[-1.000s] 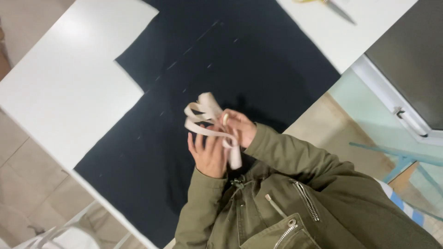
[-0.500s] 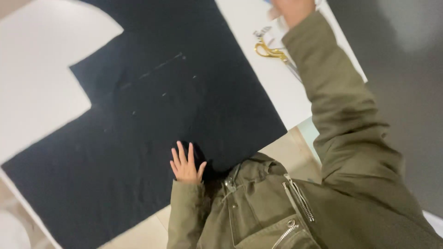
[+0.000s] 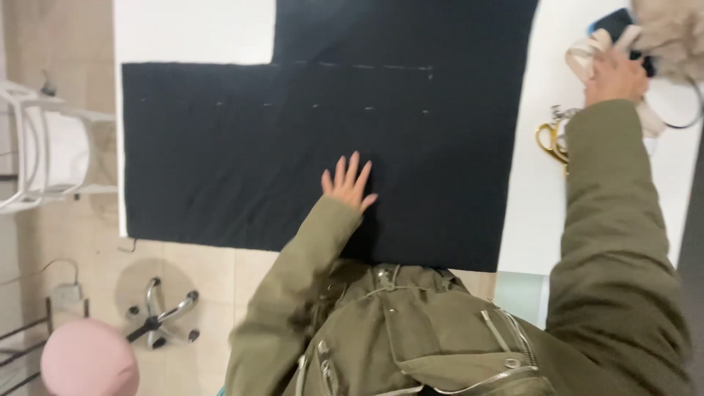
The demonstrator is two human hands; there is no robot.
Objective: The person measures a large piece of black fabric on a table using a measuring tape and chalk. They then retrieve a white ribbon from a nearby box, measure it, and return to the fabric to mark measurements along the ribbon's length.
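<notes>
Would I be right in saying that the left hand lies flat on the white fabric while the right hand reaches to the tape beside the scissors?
Not quite: the head view shows the left hand flat on black fabric, not white. The right hand does reach the tape near the scissors.

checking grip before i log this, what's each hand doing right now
Left hand: open, fingers spread, flat on the black fabric.
Right hand: closed on a cream strap at the white table edge, above the gold-handled scissors.
</notes>
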